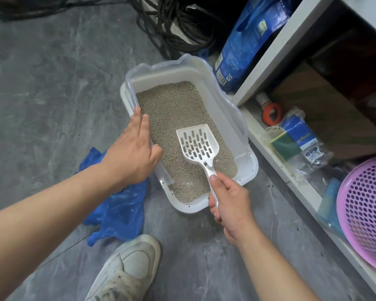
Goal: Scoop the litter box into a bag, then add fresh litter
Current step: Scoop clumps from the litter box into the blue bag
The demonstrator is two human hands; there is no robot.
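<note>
A white litter box (251,168) with a translucent rim stands on the grey floor, filled with beige litter (178,109). My right hand (229,199) grips the handle of a white slotted scoop (197,143), whose blade lies over the litter with a few grains in it. My left hand (131,148) rests with straight fingers on the box's left rim. A crumpled blue plastic bag (117,209) lies on the floor left of the box, partly under my left forearm. A blue litter bag (245,40) leans upright behind the box.
A white shelf unit (267,61) runs along the right, holding an orange ring, packaged sponges (295,142) and a pink perforated basket (367,213). Black cables (172,25) are piled at the back. My white shoe (128,270) is on the floor below the box.
</note>
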